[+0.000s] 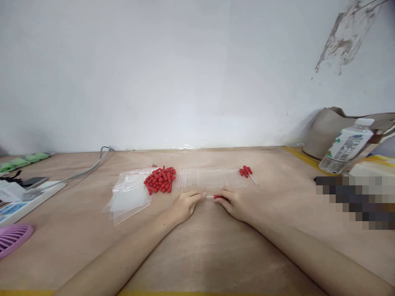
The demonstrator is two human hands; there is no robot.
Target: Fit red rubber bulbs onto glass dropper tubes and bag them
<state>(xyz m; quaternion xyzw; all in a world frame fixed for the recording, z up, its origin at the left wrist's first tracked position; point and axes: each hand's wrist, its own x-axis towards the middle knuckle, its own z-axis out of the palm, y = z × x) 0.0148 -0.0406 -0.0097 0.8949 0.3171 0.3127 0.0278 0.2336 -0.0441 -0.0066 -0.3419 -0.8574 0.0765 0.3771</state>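
My left hand (186, 204) pinches one end of a thin clear dropper tube (209, 197). At the other end, my right hand (233, 202) grips a red rubber bulb (216, 197), which meets the tube; how far the tube sits inside is hidden by the fingers. Just beyond my hands lies a row of clear dropper tubes (205, 179), side by side. A heap of red rubber bulbs (159, 180) rests at the row's left end. To its right are several droppers (249, 174) with red bulbs fitted on their tubes.
Clear plastic bags (128, 197) lie left of the bulb heap. Farther left are a power strip (33, 202) with a grey cable (89, 169) and a pink slatted object (14, 238). A plastic bottle (347, 146) and a grey-brown bag (321, 131) stand at the right. A wall closes off the back.
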